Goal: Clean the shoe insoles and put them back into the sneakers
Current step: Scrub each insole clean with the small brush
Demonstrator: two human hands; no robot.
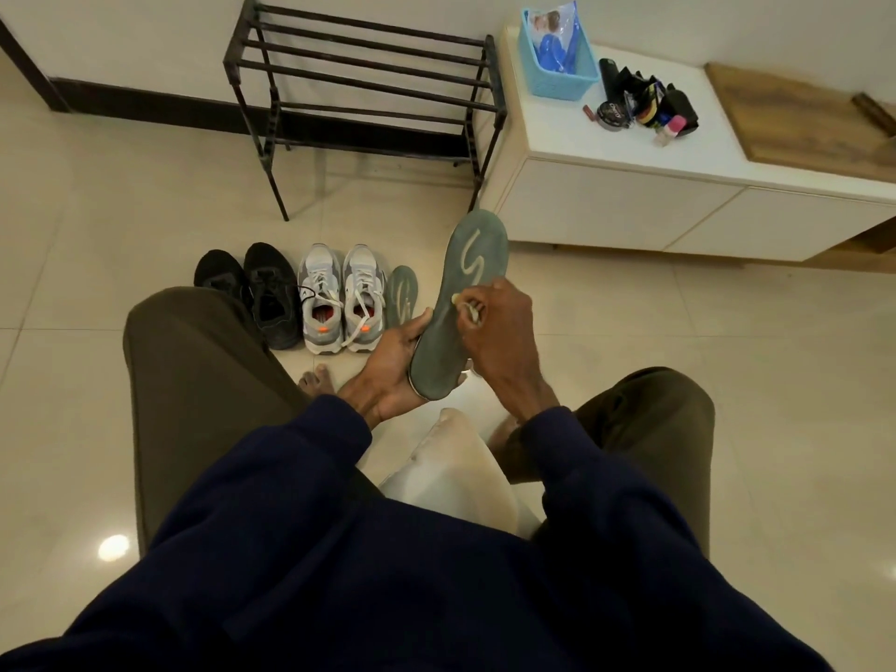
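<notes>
Left hand (388, 371) cradling long matte insole (460, 303), possibly foam

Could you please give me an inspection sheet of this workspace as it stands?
Surface: glossy tiled floor.
Job's things: one insole in hand; second insole on floor beside grey sneakers.
Clutter: black shoes; blue basket and polish items on white cabinet.
Hands: left hand grips insole; right hand presses a small pale item on it.
Cables: nothing seen.
Surroundings: empty shoe rack.
</notes>
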